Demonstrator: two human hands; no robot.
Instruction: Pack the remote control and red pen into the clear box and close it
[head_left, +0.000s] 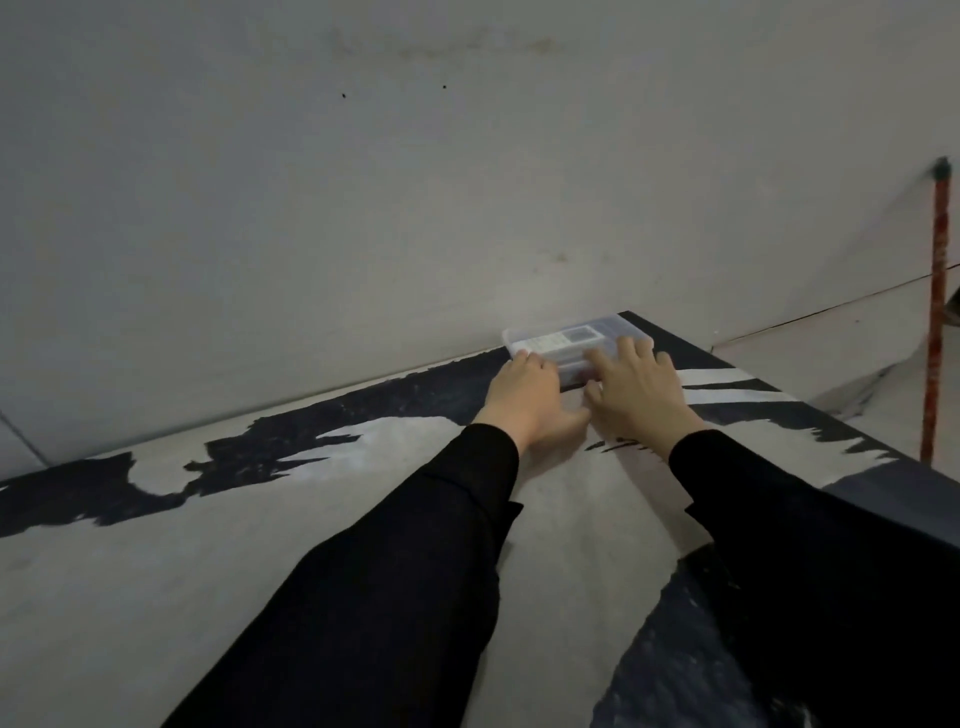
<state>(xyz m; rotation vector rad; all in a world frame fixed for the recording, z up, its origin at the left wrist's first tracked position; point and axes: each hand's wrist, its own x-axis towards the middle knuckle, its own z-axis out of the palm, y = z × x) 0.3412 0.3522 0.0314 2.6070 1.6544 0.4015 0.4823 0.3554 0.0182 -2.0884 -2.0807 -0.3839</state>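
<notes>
Two hands (524, 395) (636, 387), one clear box (576, 338), one remote control (563, 340).

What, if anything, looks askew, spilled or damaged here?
Nothing stands out. The box sits flat on the table by the wall, lid on, with the left hand and right hand on its near edge.

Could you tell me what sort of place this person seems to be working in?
Probably a plain indoor room, perhaps a workroom, though little shows it. A table with a grey and black brush-stroke top stands against a bare grey wall, and a red pole leans in the right corner. Both hands press on the clear box.
</notes>
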